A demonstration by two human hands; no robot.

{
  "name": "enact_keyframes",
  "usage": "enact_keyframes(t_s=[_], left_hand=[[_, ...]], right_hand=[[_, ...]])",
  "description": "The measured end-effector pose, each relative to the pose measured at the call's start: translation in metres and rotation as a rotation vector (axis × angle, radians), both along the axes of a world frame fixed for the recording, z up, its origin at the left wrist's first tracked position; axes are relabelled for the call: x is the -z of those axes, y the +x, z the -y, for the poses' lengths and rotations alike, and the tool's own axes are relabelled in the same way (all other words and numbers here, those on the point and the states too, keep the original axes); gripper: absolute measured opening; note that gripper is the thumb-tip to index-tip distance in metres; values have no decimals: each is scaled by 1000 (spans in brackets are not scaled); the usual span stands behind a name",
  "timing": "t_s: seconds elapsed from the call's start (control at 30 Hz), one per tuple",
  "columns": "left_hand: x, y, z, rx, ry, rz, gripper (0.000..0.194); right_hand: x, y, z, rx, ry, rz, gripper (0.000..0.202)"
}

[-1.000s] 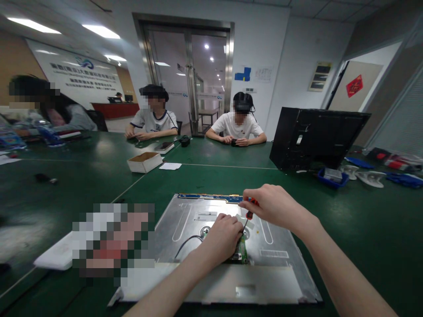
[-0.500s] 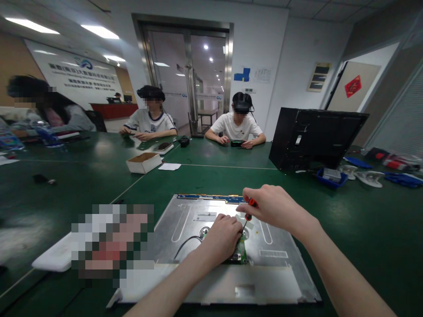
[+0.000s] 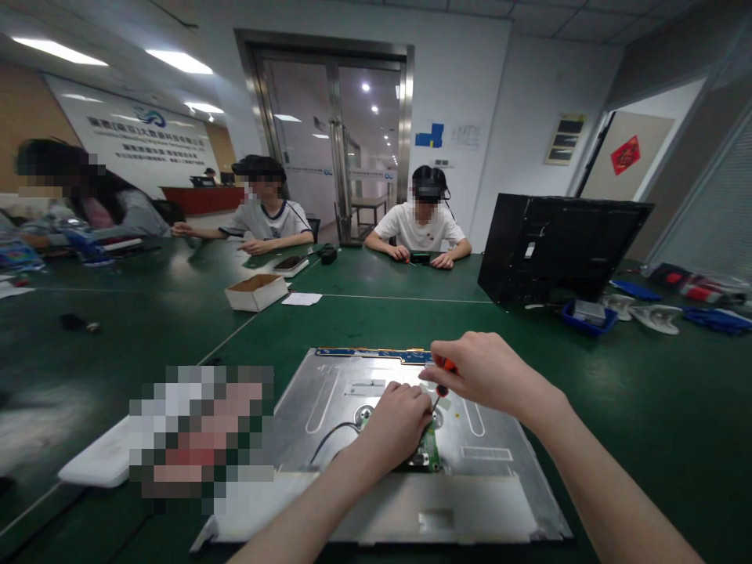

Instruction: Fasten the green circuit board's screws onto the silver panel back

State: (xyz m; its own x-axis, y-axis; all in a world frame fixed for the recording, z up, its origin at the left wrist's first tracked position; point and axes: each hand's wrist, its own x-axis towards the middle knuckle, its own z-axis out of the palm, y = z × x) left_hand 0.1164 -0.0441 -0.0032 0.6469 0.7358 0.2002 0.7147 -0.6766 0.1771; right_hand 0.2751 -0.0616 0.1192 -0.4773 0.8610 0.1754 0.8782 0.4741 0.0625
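Note:
A screwdriver [image 3: 442, 389] with a red and black handle is in my right hand [image 3: 479, 364], its fingers closed round the handle. Its thin shaft slants down beside the fingertips of my left hand [image 3: 400, 415]. Those left fingers are bent together over a green circuit board [image 3: 433, 454]; whether they pinch anything is hidden. The board sits on the silver metal back of a flat display panel [image 3: 493, 501], lying flat before me. A black cable [image 3: 329, 435] curves out from under my left hand. Along the panel's far edge runs a blue circuit strip [image 3: 358, 353].
On the green table [image 3: 623, 399], a white box [image 3: 257, 293] stands beyond the panel. A white object [image 3: 97, 462], partly blurred out, lies at left. A black monitor [image 3: 564, 243] and a blue tray [image 3: 587, 319] are at far right. Several people sit across the table.
My hands stay almost where they were; the right hand and screwdriver handle have turned slightly. Across the table, one person's arm has reached out to the left.

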Motion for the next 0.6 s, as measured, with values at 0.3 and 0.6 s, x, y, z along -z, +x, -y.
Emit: enact_keyframes(t_s=[0.3,0.6], left_hand=[[0,1,1,-11,15,-1,10],[4,-1,-1,7,22,-15,10]], right_hand=[[0,2,2,-46,4,-7,15],[-30,6,44,-221,154,-285,26]])
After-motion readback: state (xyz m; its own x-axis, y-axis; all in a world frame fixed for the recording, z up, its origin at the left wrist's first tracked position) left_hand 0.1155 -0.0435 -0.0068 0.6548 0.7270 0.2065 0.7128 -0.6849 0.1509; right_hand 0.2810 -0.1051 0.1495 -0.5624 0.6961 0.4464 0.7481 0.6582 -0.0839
